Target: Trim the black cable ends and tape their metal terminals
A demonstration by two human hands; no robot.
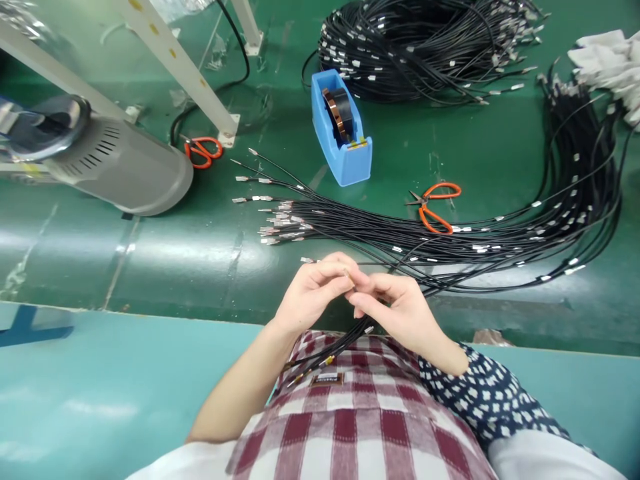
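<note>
My left hand and my right hand meet at the table's front edge, fingertips pinched together. A small brownish piece, perhaps tape, shows at my left fingertips. What my right fingers pinch is hidden, though a black cable seems to run to them. Just beyond my hands lies a long bundle of black cables with pale tagged ends pointing left. Several more cables pass under my right hand onto the checked apron, some with yellowish ends.
Behind the bundle stands a blue tape dispenser. Orange-handled scissors touch the bundle; another pair lies near a grey cylindrical device. A large cable coil and white gloves are farther back.
</note>
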